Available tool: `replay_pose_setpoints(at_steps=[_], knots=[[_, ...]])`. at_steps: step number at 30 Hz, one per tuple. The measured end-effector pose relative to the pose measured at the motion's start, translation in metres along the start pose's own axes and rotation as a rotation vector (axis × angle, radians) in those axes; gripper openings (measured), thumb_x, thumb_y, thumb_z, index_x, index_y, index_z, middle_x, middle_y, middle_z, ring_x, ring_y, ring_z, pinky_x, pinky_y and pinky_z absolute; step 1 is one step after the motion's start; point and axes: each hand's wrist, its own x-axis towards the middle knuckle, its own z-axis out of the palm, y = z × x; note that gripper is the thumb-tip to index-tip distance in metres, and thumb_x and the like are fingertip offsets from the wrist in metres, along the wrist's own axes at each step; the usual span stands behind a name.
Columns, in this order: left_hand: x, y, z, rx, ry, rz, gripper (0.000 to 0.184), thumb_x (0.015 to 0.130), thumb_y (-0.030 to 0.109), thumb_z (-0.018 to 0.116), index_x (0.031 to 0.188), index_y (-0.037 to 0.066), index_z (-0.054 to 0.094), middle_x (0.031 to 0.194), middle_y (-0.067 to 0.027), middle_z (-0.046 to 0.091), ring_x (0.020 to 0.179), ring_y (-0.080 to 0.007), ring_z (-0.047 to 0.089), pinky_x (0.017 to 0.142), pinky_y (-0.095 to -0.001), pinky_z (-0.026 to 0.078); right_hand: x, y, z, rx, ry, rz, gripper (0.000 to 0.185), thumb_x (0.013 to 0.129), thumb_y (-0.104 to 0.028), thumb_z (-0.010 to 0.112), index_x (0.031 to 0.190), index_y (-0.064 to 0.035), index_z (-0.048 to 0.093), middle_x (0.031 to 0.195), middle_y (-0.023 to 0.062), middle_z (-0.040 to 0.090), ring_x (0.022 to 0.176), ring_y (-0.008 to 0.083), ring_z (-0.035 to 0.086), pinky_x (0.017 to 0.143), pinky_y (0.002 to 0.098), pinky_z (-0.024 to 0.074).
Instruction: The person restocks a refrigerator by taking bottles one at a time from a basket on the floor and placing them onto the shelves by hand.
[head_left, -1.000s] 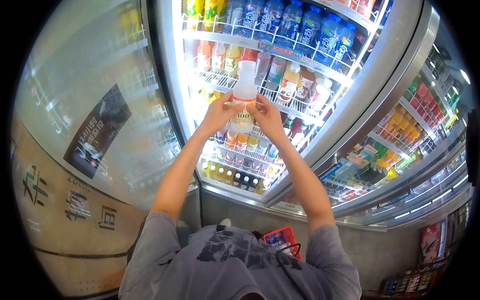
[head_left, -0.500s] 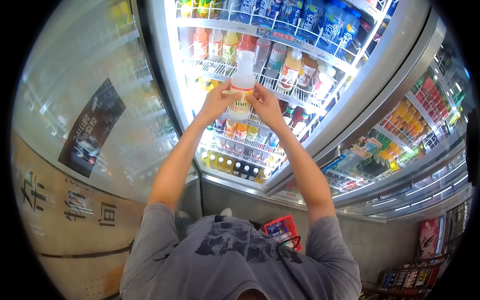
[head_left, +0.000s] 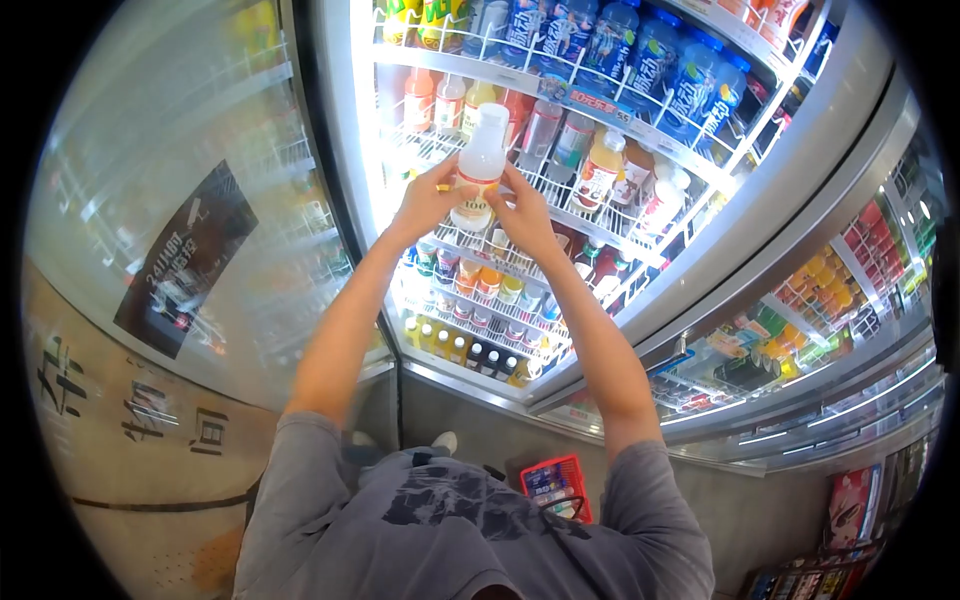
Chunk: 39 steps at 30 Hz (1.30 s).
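Shifted white-capped drink bottle [head_left: 480,165] slightly left against drinks-fridge shelves [head_left: 455,66], clamped between left hand [head_left: 426,206] and right hand [head_left: 526,217], held clear in front, not yet set down.

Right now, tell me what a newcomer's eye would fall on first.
Probably the pale bottle, held between left hand and right hand before the lit, open fridge. Next, likely the blue bottles on a high shelf and the red basket on the floor.
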Motion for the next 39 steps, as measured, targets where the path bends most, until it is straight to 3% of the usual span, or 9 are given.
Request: replay_pose_setpoints(at_steps=[6, 8, 14, 17, 21, 30, 33, 36, 39], knots=[[0.035, -0.016, -0.029, 0.023, 0.088, 0.077, 0.070, 0.086, 0.029, 0.077, 0.146, 0.009, 0.047, 0.128, -0.0108, 0.062, 0.117, -0.0222, 0.058, 0.099, -0.0368, 0.047, 0.052, 0.014, 0.022, -0.078, -0.015, -0.075, 0.060, 0.086, -0.017, 0.073, 0.138, -0.0013, 0.048, 0.123, 0.0184, 0.065, 0.116, 0.0267, 0.063, 0.090, 0.0355, 0.0551], [0.045, -0.020, -0.040, 0.067, 0.163, 0.063, 0.072, 0.084, 0.028, 0.079, 0.146, 0.010, 0.047, 0.128, -0.0110, 0.062, 0.118, -0.0230, 0.058, 0.099, -0.0375, 0.048, 0.068, 0.014, 0.032, -0.066, 0.031, -0.134, 0.062, 0.083, -0.016, 0.074, 0.138, -0.0025, 0.048, 0.117, 0.0192, 0.067, 0.110, 0.0308, 0.066, 0.086, 0.0387, 0.0561], [0.079, -0.035, -0.077, 0.258, 0.242, 0.111, 0.070, 0.083, 0.025, 0.080, 0.145, 0.012, 0.050, 0.128, -0.0124, 0.062, 0.114, -0.0241, 0.062, 0.094, -0.0363, 0.051, 0.116, 0.037, 0.060, 0.005, 0.012, -0.189, 0.061, 0.083, -0.011, 0.074, 0.137, -0.0016, 0.047, 0.124, 0.0205, 0.063, 0.116, 0.0340, 0.062, 0.094, 0.0407, 0.0554], [0.087, -0.034, -0.086, 0.229, 0.313, 0.060, 0.069, 0.083, 0.024, 0.079, 0.144, 0.011, 0.050, 0.130, -0.0136, 0.062, 0.114, -0.0250, 0.062, 0.093, -0.0357, 0.052, 0.134, 0.043, 0.079, 0.043, 0.020, -0.224, 0.064, 0.085, -0.005, 0.073, 0.140, -0.0006, 0.039, 0.135, 0.0199, 0.055, 0.126, 0.0302, 0.055, 0.101, 0.0402, 0.0518], [0.101, -0.051, -0.097, 0.257, 0.320, 0.066, 0.070, 0.084, 0.024, 0.078, 0.146, 0.012, 0.048, 0.130, -0.0143, 0.062, 0.118, -0.0270, 0.061, 0.095, -0.0360, 0.051, 0.152, 0.065, 0.101, 0.079, 0.056, -0.238, 0.061, 0.085, -0.002, 0.071, 0.137, -0.0006, 0.039, 0.133, 0.0212, 0.055, 0.125, 0.0325, 0.056, 0.103, 0.0406, 0.0507], [0.152, -0.097, -0.094, 0.045, 0.245, 0.129, 0.067, 0.083, 0.026, 0.078, 0.140, 0.004, 0.049, 0.125, -0.0159, 0.064, 0.117, -0.0306, 0.061, 0.096, -0.0414, 0.050, 0.177, 0.106, 0.116, -0.190, 0.184, -0.222, 0.062, 0.082, -0.004, 0.073, 0.135, -0.0021, 0.040, 0.122, 0.0242, 0.061, 0.114, 0.0390, 0.062, 0.093, 0.0446, 0.0523], [0.167, -0.112, -0.089, -0.039, 0.258, 0.079, 0.072, 0.081, 0.030, 0.079, 0.139, 0.000, 0.048, 0.120, -0.0160, 0.066, 0.117, -0.0272, 0.060, 0.096, -0.0412, 0.049, 0.178, 0.115, 0.118, -0.267, 0.116, 0.004, 0.060, 0.078, -0.009, 0.077, 0.129, -0.0022, 0.045, 0.114, 0.0243, 0.064, 0.105, 0.0413, 0.063, 0.086, 0.0467, 0.0518], [0.180, -0.119, -0.084, 0.089, 0.289, -0.008, 0.078, 0.075, 0.032, 0.083, 0.137, -0.002, 0.052, 0.121, -0.0186, 0.065, 0.109, -0.0265, 0.064, 0.092, -0.0377, 0.051, 0.182, 0.125, 0.122, -0.349, 0.101, 0.084, 0.060, 0.077, -0.014, 0.079, 0.125, -0.0011, 0.047, 0.106, 0.0237, 0.067, 0.098, 0.0416, 0.066, 0.082, 0.0477, 0.0529], [0.184, -0.108, -0.071, 0.714, 0.513, 0.221, 0.063, 0.067, 0.040, 0.084, 0.115, 0.002, 0.069, 0.099, -0.0201, 0.070, 0.092, -0.0314, 0.063, 0.089, -0.0401, 0.043, 0.189, 0.133, 0.120, -0.367, 0.107, 0.171, 0.058, 0.079, -0.016, 0.076, 0.127, 0.0012, 0.048, 0.100, 0.0208, 0.069, 0.091, 0.0394, 0.068, 0.080, 0.0460, 0.0535]])
